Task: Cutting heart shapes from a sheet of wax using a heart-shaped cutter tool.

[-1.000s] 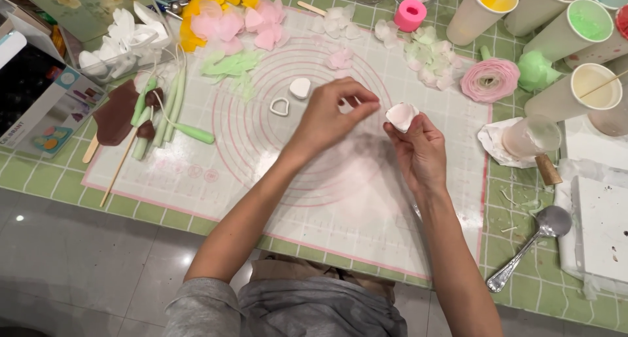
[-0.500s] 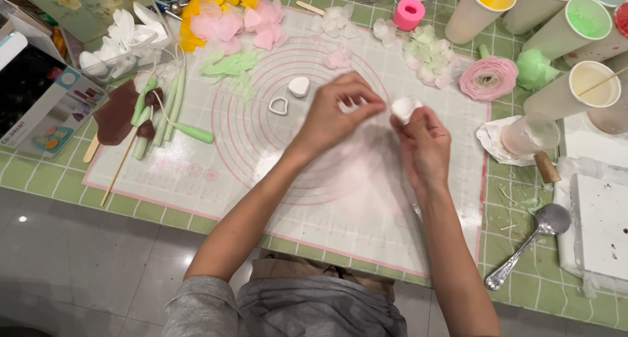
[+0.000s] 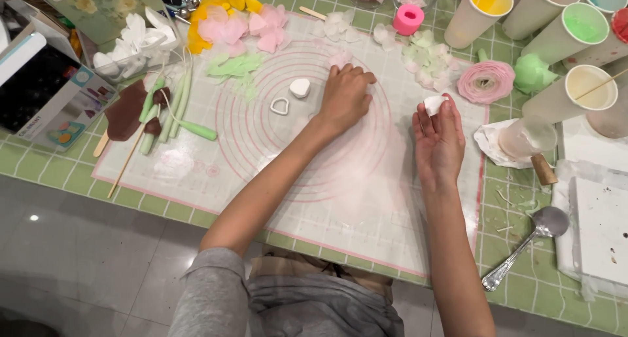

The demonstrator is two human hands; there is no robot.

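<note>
White lump (image 3: 434,104): pinched at right hand's (image 3: 438,141) fingertips.
Left hand (image 3: 345,95): curled, pressed on silicone mat (image 3: 327,180), grasp cannot be told.

White mat (image 3: 314,199) with pink rings, green checked table (image 3: 523,278), white lump (image 3: 434,104)

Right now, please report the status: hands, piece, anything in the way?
Left hand flat on mat. Right hand holds white piece. Nothing between hands.

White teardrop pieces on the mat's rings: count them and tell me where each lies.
2. A solid one lies just left of the left hand; a hollow outline one lies beside it, nearer the person. The hand may hide others.
</note>
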